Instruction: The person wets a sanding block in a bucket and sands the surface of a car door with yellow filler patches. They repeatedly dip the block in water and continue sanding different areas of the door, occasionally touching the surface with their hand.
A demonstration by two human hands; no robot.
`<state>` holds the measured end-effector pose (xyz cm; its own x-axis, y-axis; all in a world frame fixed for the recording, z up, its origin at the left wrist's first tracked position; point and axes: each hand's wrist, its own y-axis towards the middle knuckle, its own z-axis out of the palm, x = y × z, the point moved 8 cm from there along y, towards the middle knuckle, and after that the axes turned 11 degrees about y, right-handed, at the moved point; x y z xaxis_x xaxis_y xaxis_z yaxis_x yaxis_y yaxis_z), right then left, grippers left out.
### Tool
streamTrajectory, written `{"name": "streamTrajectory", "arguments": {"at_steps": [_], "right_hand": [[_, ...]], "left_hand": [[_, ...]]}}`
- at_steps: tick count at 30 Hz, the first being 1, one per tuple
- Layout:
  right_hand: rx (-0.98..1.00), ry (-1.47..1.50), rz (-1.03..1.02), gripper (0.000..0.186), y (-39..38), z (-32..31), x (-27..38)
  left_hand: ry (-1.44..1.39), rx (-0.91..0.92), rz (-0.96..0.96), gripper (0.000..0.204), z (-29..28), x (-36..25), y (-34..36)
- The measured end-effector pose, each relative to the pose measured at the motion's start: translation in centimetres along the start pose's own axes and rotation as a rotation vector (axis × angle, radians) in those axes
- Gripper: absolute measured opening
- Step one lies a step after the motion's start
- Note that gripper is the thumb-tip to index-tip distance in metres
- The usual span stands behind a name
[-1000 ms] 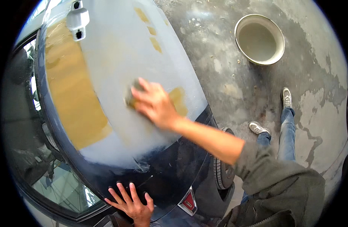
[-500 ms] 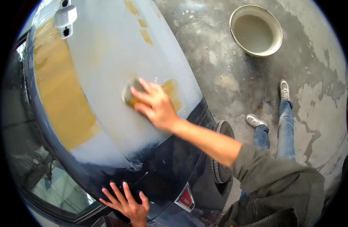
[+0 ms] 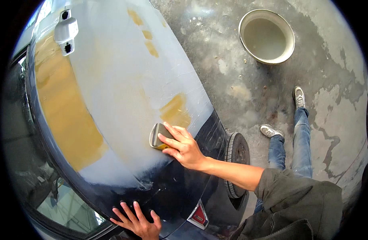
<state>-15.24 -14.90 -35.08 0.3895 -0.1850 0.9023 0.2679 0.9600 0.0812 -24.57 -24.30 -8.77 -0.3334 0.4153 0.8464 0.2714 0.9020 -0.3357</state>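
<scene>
My right hand point(image 3: 184, 147) grips a sanding block point(image 3: 160, 135), dark grey on top with some yellow at its lower edge. The block is pressed against the car's side panel point(image 3: 124, 92), where matte grey meets dark paint. Close by, just above the fingers, is a patch of yellow-brown filler point(image 3: 176, 110). My left hand point(image 3: 140, 224) lies on the glossy dark paint with its fingers spread and holds nothing. A broad yellow-brown strip point(image 3: 66, 108) runs along the panel below the window, left of the block.
A white door handle point(image 3: 66, 30) sits at the panel's upper left. The car window point(image 3: 28, 160) borders the left side. A red and chrome badge point(image 3: 198, 216) and a wheel point(image 3: 236, 160) are nearer me. A round bucket of cloudy water point(image 3: 268, 38) stands on the wet concrete floor.
My right hand has moved the sanding block down the panel and slightly right, toward the dark paint. My left hand stays spread on the panel.
</scene>
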Motion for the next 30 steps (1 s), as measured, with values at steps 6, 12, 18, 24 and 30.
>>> {"name": "streamTrajectory", "arguments": {"at_steps": [6, 12, 18, 24, 30], "right_hand": [[-0.146, 0.070, 0.108, 0.049, 14.1, -2.1, -4.7], [-0.019, 0.028, -0.009, 0.047, 1.8, -0.4, -1.8], [-0.119, 0.117, 0.158, 0.046, 18.7, -2.8, -6.0], [0.064, -0.030, -0.029, 0.052, -0.2, 0.6, 0.3], [-0.100, -0.002, -0.003, 0.043, 17.7, -0.7, -1.5]], "left_hand": [[0.007, -0.026, 0.003, 0.063, 0.1, 0.0, 0.6], [0.007, -0.015, -0.007, 0.062, 0.0, 0.1, -0.3], [0.009, -0.032, 0.018, 0.064, -0.2, 0.0, 0.7], [0.005, -0.023, 0.004, 0.065, -0.2, 0.2, -0.4], [0.000, -0.024, 0.017, 0.065, -0.4, 0.1, 0.7]]}}
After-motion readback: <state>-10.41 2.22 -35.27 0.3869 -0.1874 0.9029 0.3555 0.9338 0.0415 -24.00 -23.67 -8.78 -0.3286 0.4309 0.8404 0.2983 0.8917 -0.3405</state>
